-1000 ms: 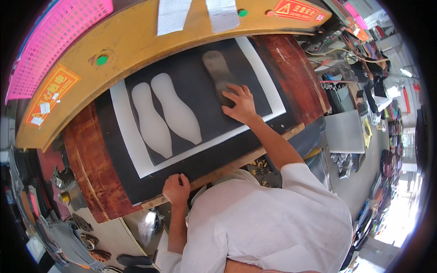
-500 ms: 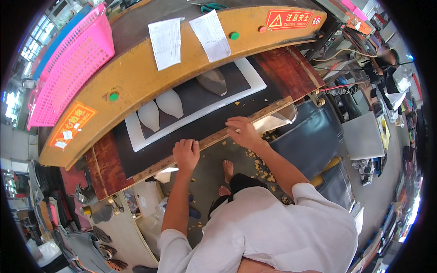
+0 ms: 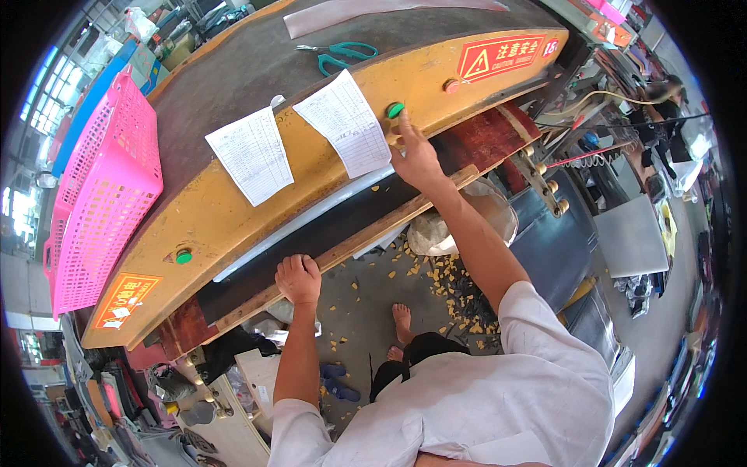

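Observation:
My left hand [image 3: 298, 278] is closed over a long wooden rail [image 3: 356, 244] along the front of the sliding bed. My right hand [image 3: 415, 158] holds nothing; its index finger stretches up to a green button [image 3: 396, 110] on the yellow machine beam [image 3: 179, 226], and its fingertip seems to touch it. The other fingers are partly curled. Behind the rail lies a black mat [image 3: 342, 226]. Only a strip of a white frame [image 3: 292, 227] shows at the beam's lower edge; the rest is hidden beneath it.
Two paper sheets [image 3: 250, 150] hang on the beam. Teal-handled scissors [image 3: 342, 56] lie on top, left of a red button [image 3: 450, 86]. A pink basket [image 3: 109, 194] stands at the left, near a second green button [image 3: 184, 256]. Yellow scraps [image 3: 459, 300] litter the floor.
The bed has slid away from me under the beam, hiding the frame's pale leaf-shaped pieces. My right hand has left the rail and risen to the green button. My left hand stays on the rail.

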Demonstrator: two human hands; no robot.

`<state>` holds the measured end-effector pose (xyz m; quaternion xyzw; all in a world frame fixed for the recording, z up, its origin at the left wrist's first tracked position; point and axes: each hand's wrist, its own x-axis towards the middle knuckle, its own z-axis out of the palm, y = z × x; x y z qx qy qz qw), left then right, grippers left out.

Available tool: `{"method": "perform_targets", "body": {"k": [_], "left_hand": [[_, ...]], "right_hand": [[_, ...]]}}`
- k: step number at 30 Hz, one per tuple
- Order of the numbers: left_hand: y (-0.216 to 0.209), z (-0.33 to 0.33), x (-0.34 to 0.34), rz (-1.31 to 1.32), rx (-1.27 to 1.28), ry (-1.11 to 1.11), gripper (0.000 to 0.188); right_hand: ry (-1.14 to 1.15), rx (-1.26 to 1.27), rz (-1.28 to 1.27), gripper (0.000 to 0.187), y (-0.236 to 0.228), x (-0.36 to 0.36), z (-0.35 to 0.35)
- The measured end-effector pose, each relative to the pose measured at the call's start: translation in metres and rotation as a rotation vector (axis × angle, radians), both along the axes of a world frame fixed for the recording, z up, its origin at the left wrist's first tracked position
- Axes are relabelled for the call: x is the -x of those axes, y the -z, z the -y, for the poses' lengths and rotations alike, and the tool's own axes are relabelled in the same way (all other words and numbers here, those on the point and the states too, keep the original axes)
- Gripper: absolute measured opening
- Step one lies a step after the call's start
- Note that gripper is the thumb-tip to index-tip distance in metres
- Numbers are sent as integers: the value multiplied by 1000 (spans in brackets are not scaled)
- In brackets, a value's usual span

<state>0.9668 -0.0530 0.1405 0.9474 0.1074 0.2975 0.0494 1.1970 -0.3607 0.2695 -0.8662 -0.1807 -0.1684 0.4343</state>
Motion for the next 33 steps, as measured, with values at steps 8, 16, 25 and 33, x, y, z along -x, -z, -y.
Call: {"method": "perform_targets", "body": {"k": [8, 16, 25, 33], "left_hand": [[-13, -10, -12, -74, 1, -6, 13], [-13, -7, -12, -77, 31, -36, 13], [2, 7, 8, -17, 48, -44, 12], [-28, 82, 115, -86, 201, 70, 30]], "right_hand": [[-152, 121, 139, 22, 72, 50, -1], [-121, 232, 166, 14, 101, 58, -7], [-110, 221, 141, 14, 125, 76, 5], [-128, 43, -530, 26, 84, 167, 56]]}}
